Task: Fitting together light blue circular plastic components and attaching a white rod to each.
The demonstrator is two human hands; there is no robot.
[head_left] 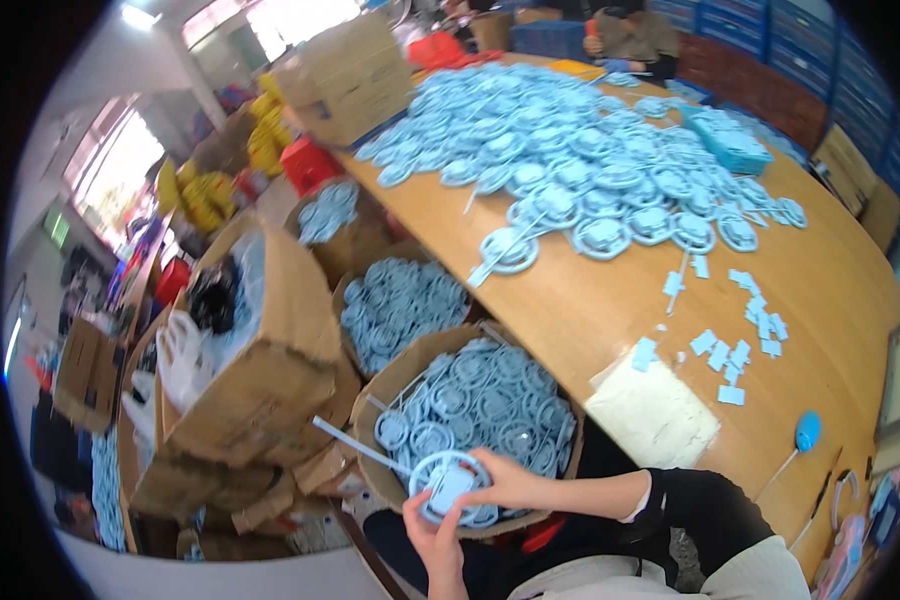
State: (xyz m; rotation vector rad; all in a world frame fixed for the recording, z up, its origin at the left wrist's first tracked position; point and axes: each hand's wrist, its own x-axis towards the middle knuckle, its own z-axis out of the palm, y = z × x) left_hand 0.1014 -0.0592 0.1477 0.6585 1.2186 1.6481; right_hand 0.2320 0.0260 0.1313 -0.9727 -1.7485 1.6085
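Above an open carton, both my hands hold a light-blue round plastic piece with a ring-shaped rim and a long thin stem pointing to the upper left. My left hand grips it from below, at its near edge. From the right, my right hand has its fingers closed on the rim and the middle part. Beneath them the cardboard carton is filled with many similar light-blue pieces.
A wooden table on the right carries a large heap of light-blue pieces, small flat tabs and a whitish sheet. More filled cartons stand along its left edge. Across the table sits another person.
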